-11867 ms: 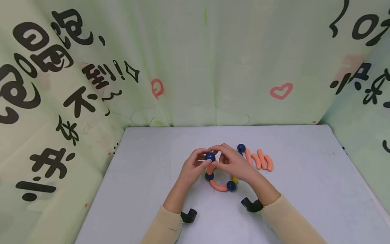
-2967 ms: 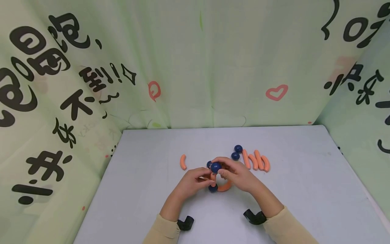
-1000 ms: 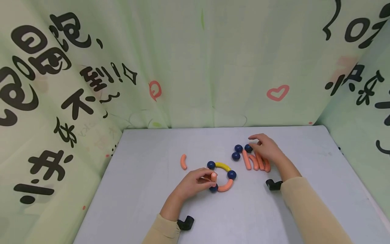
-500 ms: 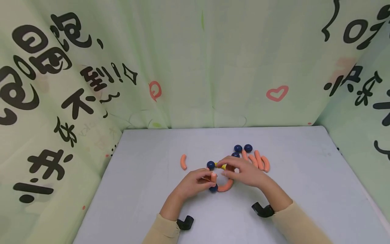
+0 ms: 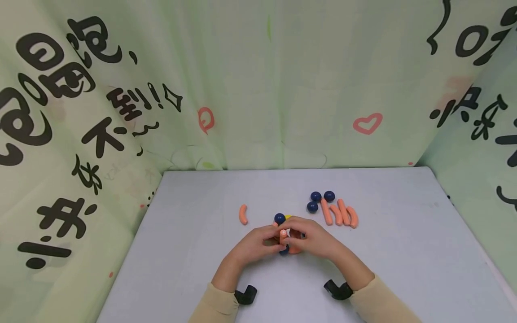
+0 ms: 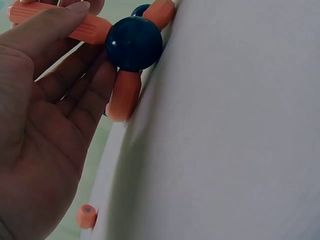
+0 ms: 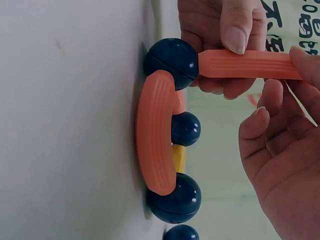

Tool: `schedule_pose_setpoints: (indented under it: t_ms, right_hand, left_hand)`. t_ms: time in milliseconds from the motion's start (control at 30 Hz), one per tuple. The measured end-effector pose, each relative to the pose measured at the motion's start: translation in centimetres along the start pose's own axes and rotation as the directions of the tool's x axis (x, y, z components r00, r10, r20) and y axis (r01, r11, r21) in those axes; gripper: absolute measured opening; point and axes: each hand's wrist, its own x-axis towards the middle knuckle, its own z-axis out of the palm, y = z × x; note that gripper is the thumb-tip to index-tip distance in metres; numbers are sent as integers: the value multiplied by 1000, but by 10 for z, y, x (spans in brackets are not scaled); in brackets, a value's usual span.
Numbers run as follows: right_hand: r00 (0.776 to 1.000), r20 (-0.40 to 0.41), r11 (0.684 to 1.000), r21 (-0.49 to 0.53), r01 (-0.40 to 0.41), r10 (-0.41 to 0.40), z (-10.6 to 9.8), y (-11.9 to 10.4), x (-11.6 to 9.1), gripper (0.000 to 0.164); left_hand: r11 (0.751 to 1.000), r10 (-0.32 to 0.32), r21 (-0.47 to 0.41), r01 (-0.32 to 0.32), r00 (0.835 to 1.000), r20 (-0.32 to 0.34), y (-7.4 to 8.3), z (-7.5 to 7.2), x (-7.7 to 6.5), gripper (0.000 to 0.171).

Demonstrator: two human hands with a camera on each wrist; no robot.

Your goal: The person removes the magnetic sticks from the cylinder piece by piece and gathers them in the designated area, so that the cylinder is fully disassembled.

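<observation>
My left hand (image 5: 256,244) pinches an upright orange building rod (image 7: 250,64) between thumb and fingers. The rod's lower end sits on a blue ball (image 6: 134,44), part of a ring lying on the table. Higher on the same rod, the thumb and fingertips of my right hand (image 5: 317,240) pinch its upper end. A curved orange rod (image 7: 155,135) runs from that ball to another blue ball (image 7: 175,199). The ring's far side has a yellow rod (image 7: 179,159) and a third blue ball (image 5: 279,218). In the head view my right hand hides much of the ring.
A loose curved orange rod (image 5: 243,214) lies to the left on the white table (image 5: 194,211). Behind the right hand are three loose blue balls (image 5: 316,196) and a row of several orange rods (image 5: 341,213). Printed curtains (image 5: 242,89) hang around the table.
The right hand held a blue ball above the rod, set it beside the loose balls at the back right, then came back to the rod. The left hand has kept its pinch since then.
</observation>
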Motion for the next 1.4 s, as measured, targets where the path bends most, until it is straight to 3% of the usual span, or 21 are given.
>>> schedule_pose_setpoints:
  t_ms: [200,367,467,600,900,1400]
  right_hand:
    - [1000,13,1000,-16,-27,27,0,0,0,26]
    - [998,26,999,-16,-50,50,2,2,-1,26]
    - [997,34,997,-18,-71,72,3,4,-1,24]
    - [995,41,996,-14,-87,88,5,6,-2,23]
    - [997,32,997,-45,-64,65,5,11,-2,15]
    - [1000,8,996,-82,-26,27,6,12,-2,13]
  left_hand:
    - [992,9,128,-15,998,54,-3,1,2,12]
    - [963,46,261,-62,997,67,-6,2,3,9]
    - [953,49,295,-66,997,66,-6,2,3,9]
    - [955,13,294,-33,998,68,-6,2,2,12]
    - [961,8,275,-26,998,66,-9,2,1,14]
    - [956,54,284,-70,997,63,-14,2,1,17]
